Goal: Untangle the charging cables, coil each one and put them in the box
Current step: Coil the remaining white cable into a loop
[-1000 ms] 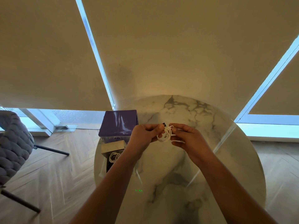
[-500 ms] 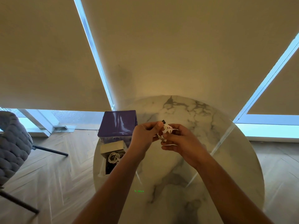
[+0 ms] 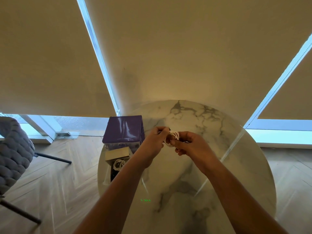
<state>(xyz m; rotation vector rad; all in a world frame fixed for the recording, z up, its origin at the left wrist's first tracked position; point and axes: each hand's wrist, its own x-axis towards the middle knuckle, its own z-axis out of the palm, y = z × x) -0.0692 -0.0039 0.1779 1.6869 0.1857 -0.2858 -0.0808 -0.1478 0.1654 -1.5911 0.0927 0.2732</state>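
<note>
Above the round marble table (image 3: 211,166) both my hands hold a small bundle of white charging cable (image 3: 173,135). My left hand (image 3: 154,142) pinches its left side with curled fingers. My right hand (image 3: 190,144) grips the loops from the right, thumb across them. A dark plug tip shows at the top of the bundle. At the table's left edge stands an open box (image 3: 108,168) with a coiled white cable (image 3: 119,163) inside; my left forearm covers part of it.
A purple box (image 3: 124,128) sits on the table behind the open box. A grey padded chair (image 3: 13,154) stands on the wooden floor to the left. Beige blinds cover the windows behind the table.
My right hand has turned and closed further over the cable loops, drawing the bundle tighter between both hands. The hands stay in the same spot above the table.
</note>
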